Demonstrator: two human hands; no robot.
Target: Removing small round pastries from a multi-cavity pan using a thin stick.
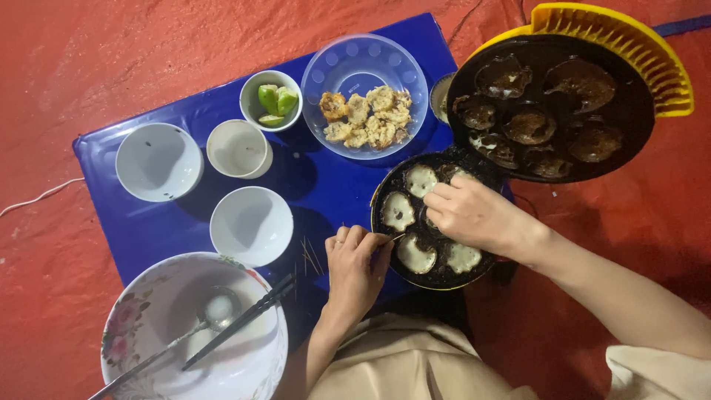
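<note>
Two hands (474, 215) (355, 263), round dimpled griddle (437, 278), pale cakes (398, 211)

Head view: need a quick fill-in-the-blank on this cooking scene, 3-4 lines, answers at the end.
1. The lime wedges sit in a small ____ bowl.
2. The clear bowl holds cooked cakes, and it stands on a ____ mat.
3. The chopsticks rest across the rim of the ____ bowl, which also holds a ladle.
4. The right hand is over the round ____, while the left hand holds a thin stick.

Missing words: white; blue; flowered; pan
</note>
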